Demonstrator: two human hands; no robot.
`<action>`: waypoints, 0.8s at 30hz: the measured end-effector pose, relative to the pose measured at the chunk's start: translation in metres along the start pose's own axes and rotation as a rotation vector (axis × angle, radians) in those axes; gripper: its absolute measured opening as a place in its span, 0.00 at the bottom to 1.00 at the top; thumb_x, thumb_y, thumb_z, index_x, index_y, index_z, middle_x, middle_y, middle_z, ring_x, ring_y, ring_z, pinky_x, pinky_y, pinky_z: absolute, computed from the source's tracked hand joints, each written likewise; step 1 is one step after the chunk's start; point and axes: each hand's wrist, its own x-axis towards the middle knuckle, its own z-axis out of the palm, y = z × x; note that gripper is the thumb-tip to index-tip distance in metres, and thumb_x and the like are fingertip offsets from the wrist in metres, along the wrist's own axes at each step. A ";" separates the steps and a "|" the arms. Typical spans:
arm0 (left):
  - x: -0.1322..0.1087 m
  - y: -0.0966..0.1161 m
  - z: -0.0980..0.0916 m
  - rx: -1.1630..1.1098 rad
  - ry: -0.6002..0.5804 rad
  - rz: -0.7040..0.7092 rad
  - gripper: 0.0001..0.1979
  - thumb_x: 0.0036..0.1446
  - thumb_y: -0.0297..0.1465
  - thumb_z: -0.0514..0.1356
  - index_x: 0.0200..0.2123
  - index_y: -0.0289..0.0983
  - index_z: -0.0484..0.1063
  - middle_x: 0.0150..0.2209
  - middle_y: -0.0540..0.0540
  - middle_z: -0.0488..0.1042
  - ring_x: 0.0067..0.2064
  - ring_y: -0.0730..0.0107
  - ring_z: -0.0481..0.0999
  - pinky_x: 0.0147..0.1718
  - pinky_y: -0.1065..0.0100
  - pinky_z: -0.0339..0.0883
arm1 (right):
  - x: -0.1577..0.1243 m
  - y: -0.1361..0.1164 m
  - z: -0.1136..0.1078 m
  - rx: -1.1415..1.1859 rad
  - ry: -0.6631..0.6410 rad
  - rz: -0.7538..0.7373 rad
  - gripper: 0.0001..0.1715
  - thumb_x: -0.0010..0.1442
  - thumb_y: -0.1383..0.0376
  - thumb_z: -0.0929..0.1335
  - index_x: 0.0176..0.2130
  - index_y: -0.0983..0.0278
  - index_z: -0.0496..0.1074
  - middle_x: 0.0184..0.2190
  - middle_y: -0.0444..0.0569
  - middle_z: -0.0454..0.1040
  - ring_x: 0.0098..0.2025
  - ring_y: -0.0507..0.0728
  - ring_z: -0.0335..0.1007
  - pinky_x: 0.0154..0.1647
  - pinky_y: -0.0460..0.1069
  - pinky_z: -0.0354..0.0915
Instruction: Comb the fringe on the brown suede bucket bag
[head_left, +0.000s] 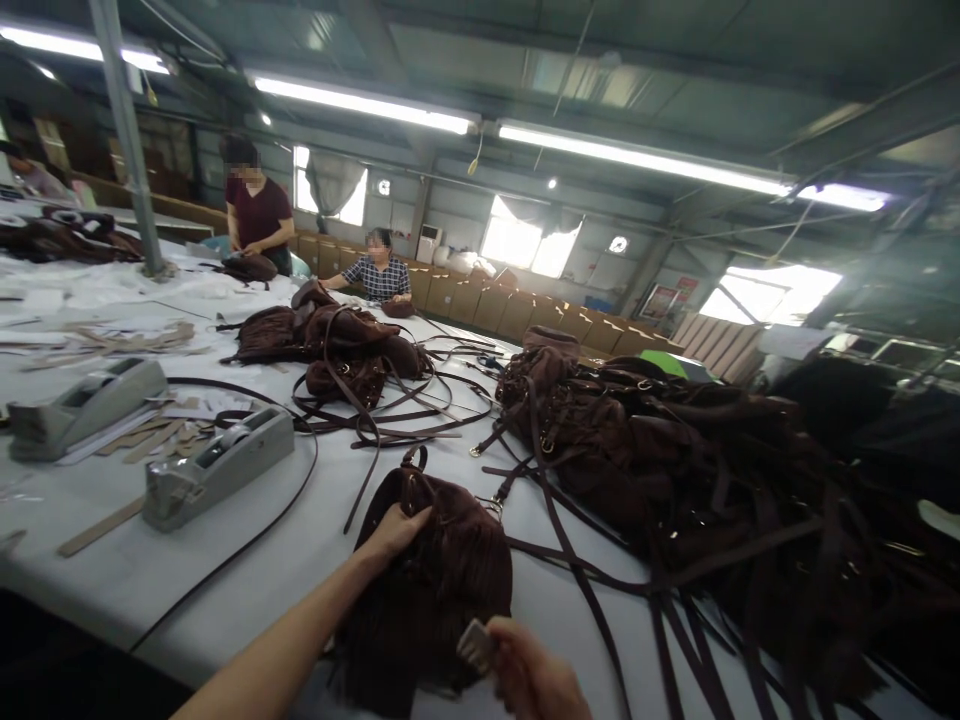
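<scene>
A dark brown handbag [469, 545] with a gathered or fringed body, a short top loop and metal rings rests at the table's near edge. My left hand [397, 530] grips its upper part, thumb on the outside, with the other fingers partly hidden by the bag. Close to the bag's lower right side, my right hand [536, 670] is closed around a small pale comb-like tool [475, 645]. The tool's toothed end points left toward the bag. Blur hides its finer detail. A brown strap [585, 590] trails from the bag to the right.
A large heap of brown bags [637, 430] with loose straps covers the right side. More bags [337, 335] lie farther back. Two grey tape dispensers [225, 465] and paper strips [169, 425] are at left. Two people work across the white table [277, 550]; another is far left.
</scene>
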 end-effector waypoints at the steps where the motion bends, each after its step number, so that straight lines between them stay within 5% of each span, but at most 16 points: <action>1: -0.005 0.006 -0.001 -0.039 -0.056 0.010 0.20 0.51 0.44 0.66 0.34 0.30 0.80 0.35 0.37 0.81 0.42 0.52 0.79 0.41 0.63 0.71 | 0.007 0.006 -0.012 0.007 0.093 0.014 0.14 0.71 0.66 0.56 0.47 0.60 0.68 0.31 0.45 0.77 0.31 0.54 0.75 0.32 0.45 0.70; 4: -0.028 0.036 0.000 -0.135 -0.186 0.059 0.25 0.49 0.47 0.67 0.41 0.32 0.79 0.38 0.39 0.81 0.42 0.55 0.79 0.43 0.63 0.72 | 0.032 0.009 -0.045 -0.168 0.260 -0.067 0.15 0.71 0.65 0.55 0.45 0.60 0.69 0.33 0.49 0.74 0.34 0.57 0.73 0.33 0.49 0.68; 8: -0.066 0.084 -0.009 -0.027 -0.240 0.266 0.18 0.43 0.37 0.71 0.38 0.34 0.80 0.41 0.42 0.80 0.46 0.53 0.77 0.48 0.63 0.70 | 0.051 -0.020 -0.084 -0.385 0.472 -0.305 0.11 0.69 0.70 0.59 0.46 0.62 0.69 0.33 0.49 0.73 0.34 0.58 0.71 0.36 0.51 0.67; 12: -0.076 0.100 -0.022 0.038 -0.110 0.400 0.13 0.44 0.37 0.69 0.32 0.35 0.81 0.34 0.44 0.81 0.43 0.51 0.77 0.46 0.62 0.71 | 0.049 -0.041 -0.099 -0.301 0.783 -0.339 0.12 0.67 0.74 0.63 0.49 0.64 0.68 0.35 0.50 0.72 0.37 0.56 0.71 0.39 0.50 0.67; 19: -0.055 0.078 -0.014 -0.415 -0.091 -0.048 0.24 0.40 0.43 0.72 0.35 0.30 0.78 0.31 0.40 0.81 0.34 0.56 0.80 0.35 0.62 0.74 | 0.043 -0.030 -0.065 -0.158 0.458 -0.294 0.15 0.69 0.73 0.60 0.52 0.62 0.67 0.34 0.48 0.72 0.35 0.56 0.70 0.36 0.49 0.67; 24: -0.081 0.086 -0.007 -0.549 -0.341 -0.219 0.19 0.47 0.40 0.71 0.37 0.31 0.78 0.35 0.39 0.81 0.35 0.60 0.80 0.38 0.65 0.73 | 0.063 -0.041 -0.061 -0.127 0.278 -0.130 0.12 0.71 0.70 0.59 0.44 0.61 0.70 0.33 0.47 0.70 0.36 0.57 0.68 0.35 0.49 0.63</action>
